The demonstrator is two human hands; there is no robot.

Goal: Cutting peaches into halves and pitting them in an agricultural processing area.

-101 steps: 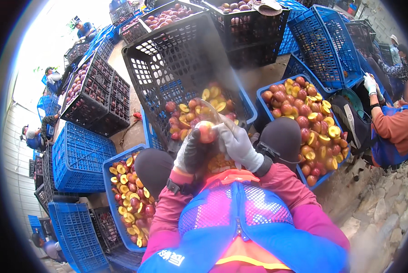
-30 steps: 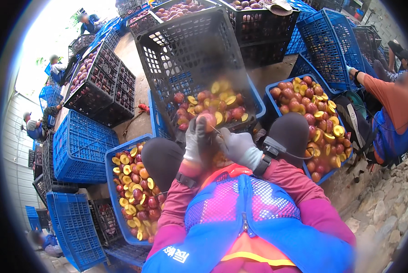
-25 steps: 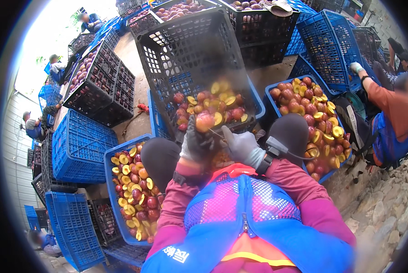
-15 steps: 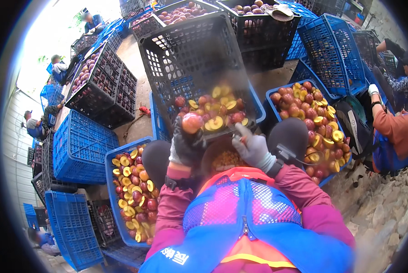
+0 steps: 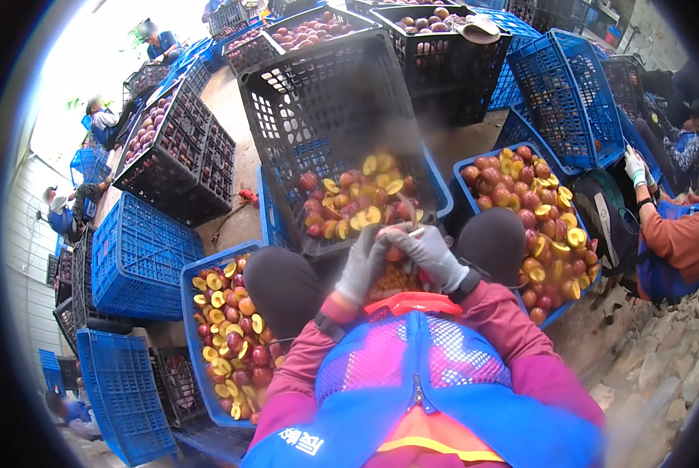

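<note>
Both my gloved hands meet in front of my chest. My left hand (image 5: 364,267) is closed round a reddish plum (image 5: 395,254), mostly hidden between the fingers. My right hand (image 5: 435,257) touches the same plum and grips a small knife (image 5: 416,232); only its pale handle end shows, and the blade is blurred. Just beyond them, a tilted black crate (image 5: 326,90) holds halved plums with yellow flesh (image 5: 349,200) and some whole ones. Below my hands, between my knees, sits a container of small brownish pieces (image 5: 405,281), its rim largely covered.
Blue crates full of cut plums stand by my left knee (image 5: 196,343) and right knee (image 5: 460,173). Stacked black crates of whole plums (image 5: 189,156) rise at the left. Another blue crate (image 5: 143,257) stands nearer. A co-worker (image 5: 681,242) sits at the right beside a dark bag (image 5: 599,210).
My left hand has come down and to the right with the plum, from the black crate's near edge to my right hand. The co-worker at the right has shifted their gloved hand.
</note>
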